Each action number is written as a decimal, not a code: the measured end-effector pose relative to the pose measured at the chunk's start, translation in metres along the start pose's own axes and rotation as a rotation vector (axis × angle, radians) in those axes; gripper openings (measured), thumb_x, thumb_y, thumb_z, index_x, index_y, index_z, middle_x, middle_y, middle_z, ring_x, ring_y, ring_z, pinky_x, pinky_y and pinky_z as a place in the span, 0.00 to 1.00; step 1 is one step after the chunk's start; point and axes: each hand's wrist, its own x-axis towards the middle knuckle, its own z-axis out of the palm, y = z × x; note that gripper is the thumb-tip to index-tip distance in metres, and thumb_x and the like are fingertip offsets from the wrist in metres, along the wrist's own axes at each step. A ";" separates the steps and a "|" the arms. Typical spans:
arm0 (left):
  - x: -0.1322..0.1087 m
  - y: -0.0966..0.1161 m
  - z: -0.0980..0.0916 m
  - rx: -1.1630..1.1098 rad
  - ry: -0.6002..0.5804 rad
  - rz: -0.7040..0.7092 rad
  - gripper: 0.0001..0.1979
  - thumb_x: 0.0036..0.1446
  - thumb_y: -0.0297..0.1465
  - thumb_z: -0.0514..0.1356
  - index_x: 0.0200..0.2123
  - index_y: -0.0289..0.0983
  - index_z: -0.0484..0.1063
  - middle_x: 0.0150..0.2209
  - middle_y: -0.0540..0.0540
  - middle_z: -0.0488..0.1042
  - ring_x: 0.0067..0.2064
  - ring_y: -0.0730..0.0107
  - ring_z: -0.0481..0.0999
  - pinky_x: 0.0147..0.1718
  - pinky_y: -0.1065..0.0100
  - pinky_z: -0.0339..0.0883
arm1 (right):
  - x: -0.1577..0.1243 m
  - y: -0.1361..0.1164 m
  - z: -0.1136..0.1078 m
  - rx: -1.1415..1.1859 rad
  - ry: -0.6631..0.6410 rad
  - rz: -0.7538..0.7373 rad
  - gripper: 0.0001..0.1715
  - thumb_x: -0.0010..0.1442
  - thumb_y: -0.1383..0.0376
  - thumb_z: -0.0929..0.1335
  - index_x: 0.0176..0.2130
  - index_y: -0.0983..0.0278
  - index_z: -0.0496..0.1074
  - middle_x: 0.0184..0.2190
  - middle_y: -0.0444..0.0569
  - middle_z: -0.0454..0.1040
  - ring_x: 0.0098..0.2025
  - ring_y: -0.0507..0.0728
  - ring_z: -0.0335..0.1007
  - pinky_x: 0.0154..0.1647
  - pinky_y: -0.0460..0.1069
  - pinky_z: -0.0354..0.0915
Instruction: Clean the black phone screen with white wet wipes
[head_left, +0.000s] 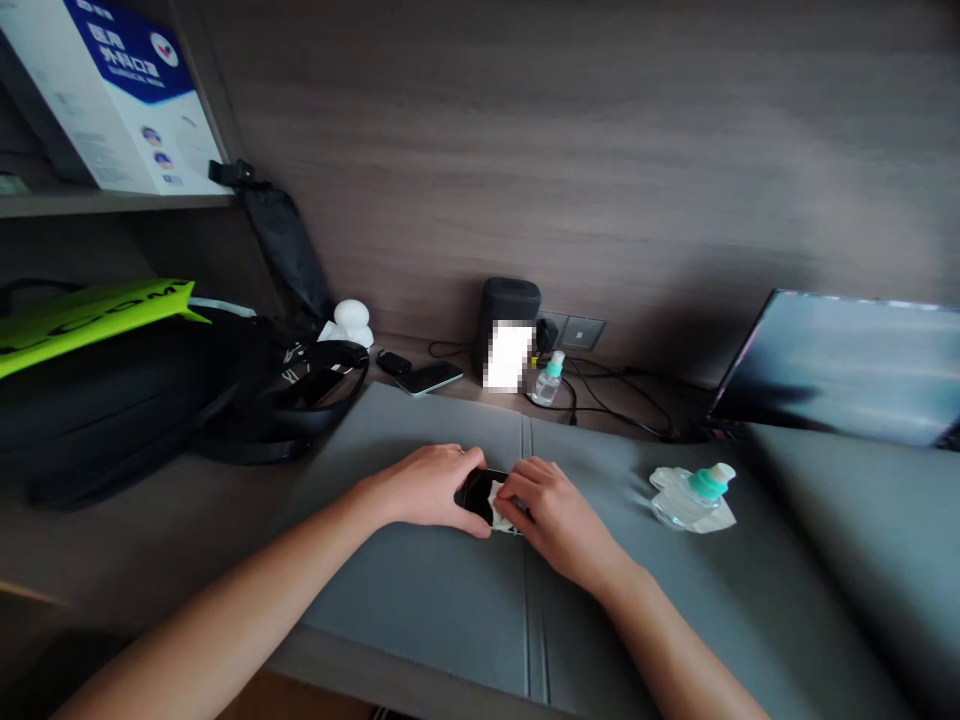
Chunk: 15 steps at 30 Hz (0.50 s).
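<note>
A small black phone [477, 493] lies on the grey desk mat [420, 590] in the middle of the view. My left hand [427, 487] is closed round its left end and holds it down. My right hand [551, 515] pinches a small white wipe [498, 497] and presses it on the phone's dark screen. Most of the phone is hidden under the two hands.
A clear bottle with a teal cap [694, 495] lies on a white cloth to the right. At the back stand a smaller bottle [548, 379], a black speaker [509, 318], another phone [429, 378] and cables. A black bag [157, 400] fills the left; a tilted screen [847, 365] stands right.
</note>
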 end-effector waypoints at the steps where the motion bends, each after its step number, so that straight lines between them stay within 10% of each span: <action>1: 0.000 0.000 0.000 0.007 0.004 0.002 0.31 0.44 0.53 0.66 0.45 0.41 0.66 0.38 0.46 0.72 0.38 0.58 0.73 0.33 0.65 0.60 | 0.002 -0.003 0.002 -0.014 0.009 -0.003 0.12 0.69 0.65 0.63 0.33 0.63 0.70 0.33 0.48 0.71 0.36 0.56 0.66 0.38 0.50 0.56; 15: 0.000 -0.001 0.002 0.017 0.011 -0.008 0.28 0.43 0.53 0.67 0.38 0.41 0.64 0.34 0.48 0.71 0.36 0.58 0.73 0.29 0.66 0.56 | 0.015 -0.019 0.014 -0.120 0.051 0.002 0.12 0.69 0.65 0.63 0.33 0.63 0.71 0.34 0.49 0.71 0.37 0.56 0.64 0.39 0.51 0.54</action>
